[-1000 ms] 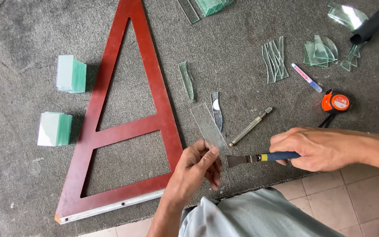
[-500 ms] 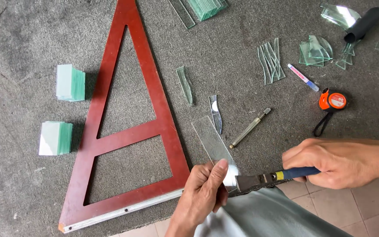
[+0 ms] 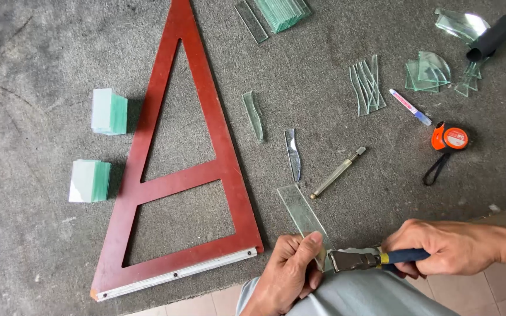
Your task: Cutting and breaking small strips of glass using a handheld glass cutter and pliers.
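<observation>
My left hand (image 3: 288, 274) pinches the near end of a long clear glass strip (image 3: 301, 214) that lies on the grey carpet. My right hand (image 3: 445, 248) grips the blue handles of pliers (image 3: 359, 259), whose metal jaws bite the strip's near edge right beside my left thumb. A thin metal glass cutter (image 3: 338, 172) lies just beyond the strip. To the left rests a red triangular wooden square (image 3: 185, 175) with a pale metal edge along its base.
Two stacks of small glass squares (image 3: 109, 111) (image 3: 90, 181) sit left of the triangle. Narrow glass offcuts (image 3: 253, 115) (image 3: 292, 154) lie in the middle. Glass slivers (image 3: 368, 84), curved shards (image 3: 427, 72), a marker pen (image 3: 409, 106), an orange tape measure (image 3: 449, 139) and a black roll (image 3: 493, 36) are at right.
Both hands slid toward the near carpet edge with the glass strip. The pliers have come onto the strip's near end beside my left thumb.
</observation>
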